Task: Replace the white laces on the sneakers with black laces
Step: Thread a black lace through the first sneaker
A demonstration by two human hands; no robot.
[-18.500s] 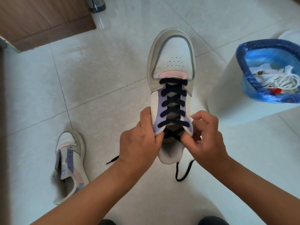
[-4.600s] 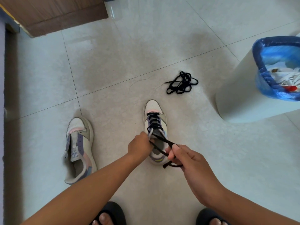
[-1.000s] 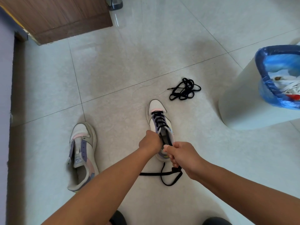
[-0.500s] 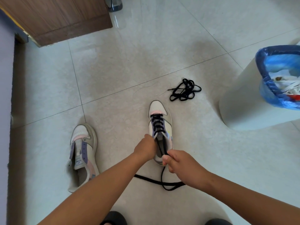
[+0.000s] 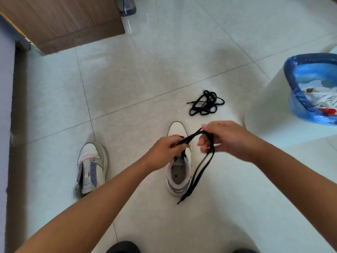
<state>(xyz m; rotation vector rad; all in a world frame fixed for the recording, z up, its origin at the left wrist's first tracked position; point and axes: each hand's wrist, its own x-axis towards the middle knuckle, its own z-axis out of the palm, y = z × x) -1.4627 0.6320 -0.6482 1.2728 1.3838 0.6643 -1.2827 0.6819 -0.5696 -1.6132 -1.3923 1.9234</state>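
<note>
A white sneaker (image 5: pixel 178 177) threaded with a black lace (image 5: pixel 201 167) stands on the floor at centre. My left hand (image 5: pixel 166 149) pinches the lace just above the sneaker's tongue. My right hand (image 5: pixel 226 138), raised to the right, grips both free ends, which loop over its fingers and hang down past the heel. A second sneaker (image 5: pixel 91 168) with no lace lies to the left. Beyond the centre sneaker, a spare black lace (image 5: pixel 207 103) sits bundled on the tiles.
A white bin with a blue liner (image 5: pixel 310 94) stands at the right, holding white laces (image 5: pixel 326 100). A wooden door (image 5: pixel 60 21) is at the far left. My dark slippers (image 5: pixel 124 247) show at the bottom edge.
Both hands have lifted from low over the sneaker's heel. The lace ends that lay on the floor now hang from my raised right hand.
</note>
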